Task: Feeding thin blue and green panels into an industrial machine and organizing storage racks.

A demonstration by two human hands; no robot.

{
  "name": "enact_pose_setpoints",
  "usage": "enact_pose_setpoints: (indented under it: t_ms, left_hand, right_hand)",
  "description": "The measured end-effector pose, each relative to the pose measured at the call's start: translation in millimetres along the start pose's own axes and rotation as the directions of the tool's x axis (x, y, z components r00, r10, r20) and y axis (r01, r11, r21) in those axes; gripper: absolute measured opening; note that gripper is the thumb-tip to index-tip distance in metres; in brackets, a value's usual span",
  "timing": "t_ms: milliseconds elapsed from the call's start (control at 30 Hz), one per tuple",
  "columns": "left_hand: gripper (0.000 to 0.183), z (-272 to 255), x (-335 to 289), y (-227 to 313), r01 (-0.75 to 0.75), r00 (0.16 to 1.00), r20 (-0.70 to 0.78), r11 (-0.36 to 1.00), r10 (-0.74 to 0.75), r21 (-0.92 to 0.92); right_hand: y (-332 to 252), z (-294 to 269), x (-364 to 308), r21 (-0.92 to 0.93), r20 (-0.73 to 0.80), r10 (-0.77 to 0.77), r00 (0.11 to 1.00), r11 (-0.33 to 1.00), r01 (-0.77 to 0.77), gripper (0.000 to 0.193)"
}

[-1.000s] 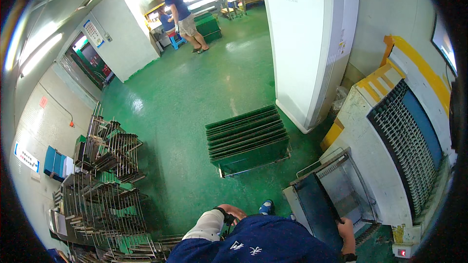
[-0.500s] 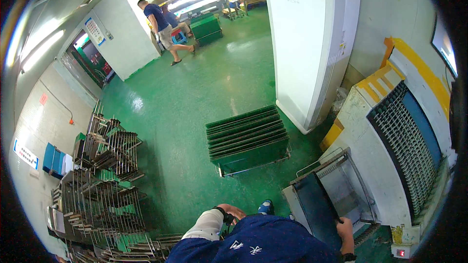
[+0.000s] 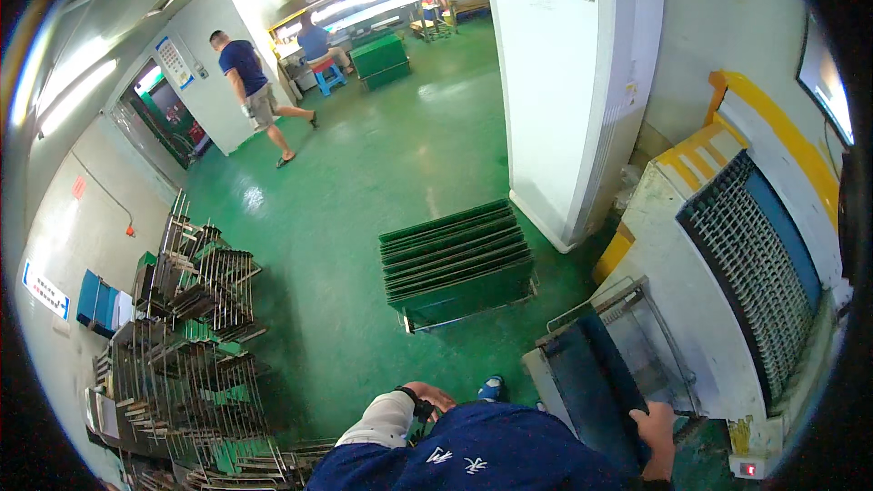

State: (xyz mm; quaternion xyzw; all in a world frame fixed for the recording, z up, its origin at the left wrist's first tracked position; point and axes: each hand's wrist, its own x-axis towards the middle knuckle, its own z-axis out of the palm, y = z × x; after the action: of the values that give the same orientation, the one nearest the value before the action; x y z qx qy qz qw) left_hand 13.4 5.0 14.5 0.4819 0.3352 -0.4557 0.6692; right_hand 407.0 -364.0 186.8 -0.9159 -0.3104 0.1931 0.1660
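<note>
Currently gripping dark blue panel [image 3: 614,371] at near right by its right edge with right hand [image 3: 653,428], the nearer one, with long axis from near right toward far left, left hand [image 3: 431,395] well apart, grip impossible to tell.

- Panel [image 3: 582,382]: dark blue, near black in the shaded part.
- Wearer's shirt [image 3: 509,455]: navy, white characters.
- Sleeve [image 3: 382,423]: white; wristband [image 3: 424,406]: black.
- Shoe [image 3: 491,389]: blue with white.
- Boards [image 3: 459,291]: dark green, edges making a pattern of close parallel lines.
- Floor [image 3: 346,191]: mid green, whitish glare patches.
- Cabinet [image 3: 550,91]: white.
- Machine [image 3: 677,309]: off-white; yellow stripes on top. Its mesh [image 3: 750,268]: grey over black, grid pattern. Sheet [image 3: 784,241] alongside: blue.
- Switch [image 3: 748,470]: lit red.
- Racks [image 3: 209,364]: grey-brown, crowded bar pattern.
- Folder [image 3: 95,298]: blue.
- Sign [image 3: 45,289]: white, blue border.
- Walker's shirt [image 3: 240,66]: navy; shorts [image 3: 262,106]: khaki.
- Stool [image 3: 329,80]: blue, red seat.
- Far stack [image 3: 380,56]: green.
</note>
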Motion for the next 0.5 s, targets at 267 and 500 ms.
enact_pose_setpoints:
  t_ms: [267, 500]
  left_hand:
    - [0.071, -4.7, 4.0, 19.8, 0.008, 1.000, -0.021, 1.000, -0.008, 0.009]
    - [0.066, 6.3, -1.8, 48.3, -0.022, 0.998, -0.060, 0.997, 0.017, -0.079]
  right_hand:
    - [-45.9, -122.5, -56.1, -0.018, -0.152, 0.060, 0.987, 0.998, -0.063, 0.034]
    - [61.3, -165.0, -70.0, 0.472, -0.455, 0.351, 0.818, 0.874, -0.112, 0.038]
